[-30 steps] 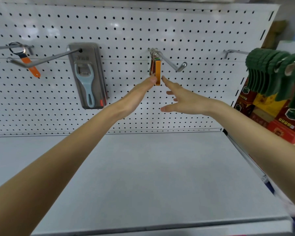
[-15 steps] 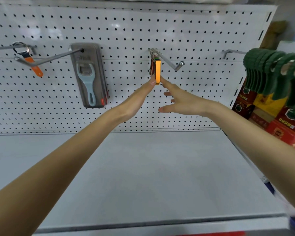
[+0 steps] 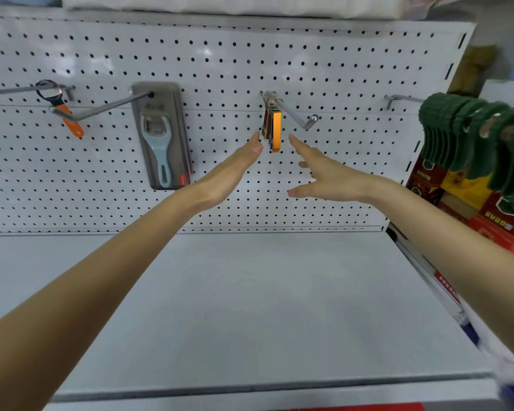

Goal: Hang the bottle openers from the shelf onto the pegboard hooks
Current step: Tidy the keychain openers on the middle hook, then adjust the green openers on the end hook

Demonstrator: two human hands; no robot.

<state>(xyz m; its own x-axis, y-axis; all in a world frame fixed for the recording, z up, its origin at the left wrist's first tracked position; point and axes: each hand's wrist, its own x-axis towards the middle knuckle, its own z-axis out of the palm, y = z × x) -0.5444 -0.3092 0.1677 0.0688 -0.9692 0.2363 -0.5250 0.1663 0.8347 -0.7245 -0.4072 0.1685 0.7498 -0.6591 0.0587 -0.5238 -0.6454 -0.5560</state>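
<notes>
A bunch of flat bottle openers [image 3: 274,129], the front one orange, hangs by key rings on the middle hook [image 3: 297,117] of the white pegboard [image 3: 339,72]. My left hand [image 3: 232,173] reaches up with straight fingers, its tips just left of the bunch. My right hand [image 3: 324,173] is spread open just right of the bunch, forefinger pointing at it. Neither hand holds anything. An orange-handled opener [image 3: 69,121] hangs on the far-left hook. A packaged light-blue opener [image 3: 161,137] hangs on the long hook beside it.
The grey shelf [image 3: 250,307] lies below the pegboard. Green hanging items [image 3: 472,137] crowd a hook at the right, above red and yellow boxes [image 3: 457,203]. White bundles lie on top of the shelving unit.
Both hands have drawn slightly apart from the orange opener, which they touched before. The bunch now hangs free between the fingertips.
</notes>
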